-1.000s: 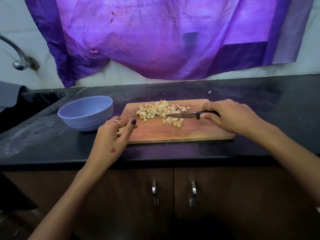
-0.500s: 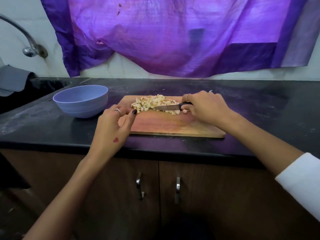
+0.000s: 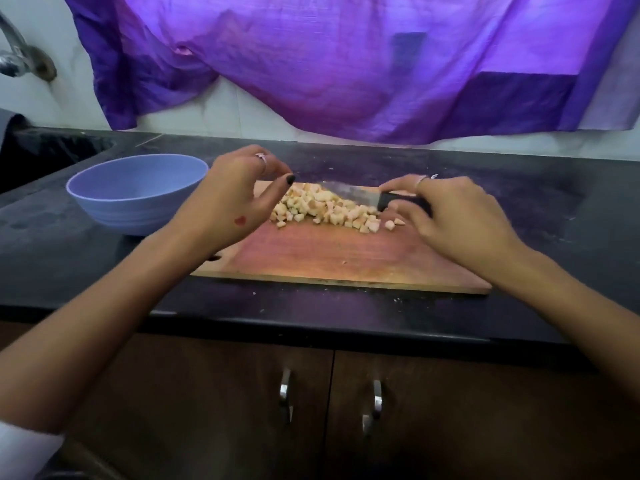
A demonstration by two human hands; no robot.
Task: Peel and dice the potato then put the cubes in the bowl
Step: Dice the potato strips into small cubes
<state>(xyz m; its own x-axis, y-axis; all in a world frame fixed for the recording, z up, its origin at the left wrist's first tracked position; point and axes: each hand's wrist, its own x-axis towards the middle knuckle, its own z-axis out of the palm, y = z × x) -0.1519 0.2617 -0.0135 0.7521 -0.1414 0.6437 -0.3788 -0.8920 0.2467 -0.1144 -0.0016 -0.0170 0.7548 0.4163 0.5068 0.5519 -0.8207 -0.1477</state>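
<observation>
Right hand [image 3: 460,220] grips knife [image 3: 377,199] beside potato cubes [image 3: 329,211]; left hand [image 3: 230,199] hovers, fingers loosely spread.

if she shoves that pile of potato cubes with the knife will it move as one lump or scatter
Probably scatters some: the potato cubes lie loose, with strays already at the pile's right edge. Their flat faces should slide rather than roll on the smooth cutting board. Small pieces likely push easily.

bare board front [image 3: 329,258], bowl [image 3: 135,192] left, knife [image 3: 353,195] behind cubes [image 3: 325,209]
</observation>
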